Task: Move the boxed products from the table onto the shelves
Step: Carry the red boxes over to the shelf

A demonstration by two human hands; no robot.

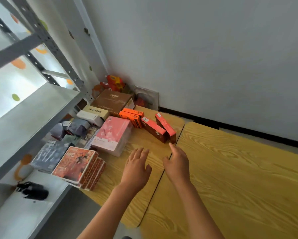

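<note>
Boxed products crowd the far left of the yellow wooden table (pixel 231 169): an orange NFC box stack (pixel 75 165), a pink box (pixel 113 134), a brown box (pixel 113 101), two orange slim boxes (pixel 132 116) and two red slim boxes (pixel 159 127). My left hand (pixel 136 167) hovers over the table with straight fingers, just right of the pink box. My right hand (pixel 177 163) reaches with relaxed fingers toward the red slim boxes, a little short of them. Both hands hold nothing. A grey metal shelf (pixel 29 116) stands at the left.
A dark blue box (pixel 50 155), a cream box (pixel 95 112) and small grey packets (pixel 72 128) lie by the shelf. A black object (pixel 33 190) rests on the lower shelf board. Orange toys (pixel 113 82) sit in the wall corner.
</note>
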